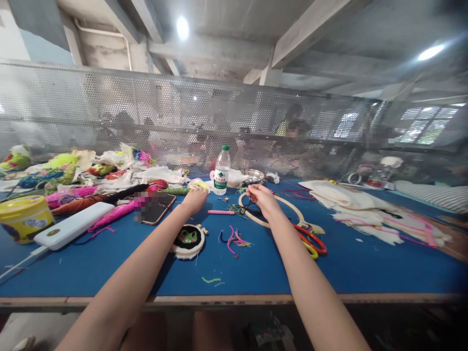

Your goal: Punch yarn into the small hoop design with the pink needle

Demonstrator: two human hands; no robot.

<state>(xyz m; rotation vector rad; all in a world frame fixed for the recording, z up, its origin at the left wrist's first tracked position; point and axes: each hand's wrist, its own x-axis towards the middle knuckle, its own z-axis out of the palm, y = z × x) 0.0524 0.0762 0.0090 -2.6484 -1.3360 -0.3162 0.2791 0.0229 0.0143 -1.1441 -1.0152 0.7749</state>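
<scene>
My left hand [195,200] reaches over the table beside a pale yellow-white tuft [199,184]; its fingers look curled, and what they hold, if anything, is hidden. My right hand [261,197] pinches black yarn [252,207] above a large wooden embroidery hoop [296,204]. Between the hands lies a pink pen-like tool [221,212]. Closer to me is a small round hoop [189,241] with a green motif on black. Several coloured yarn scraps [234,239] lie right of it. Scissors [312,243] with red-orange and yellow handles rest under my right forearm.
A water bottle [222,170] stands at the back centre near a metal bowl [254,175]. To the left are a phone [155,208], a white power bank [75,225], a yellow tub [25,217] and heaped yarn [69,195]. White cloth [343,200] lies right. Perforated screening [175,112] runs behind.
</scene>
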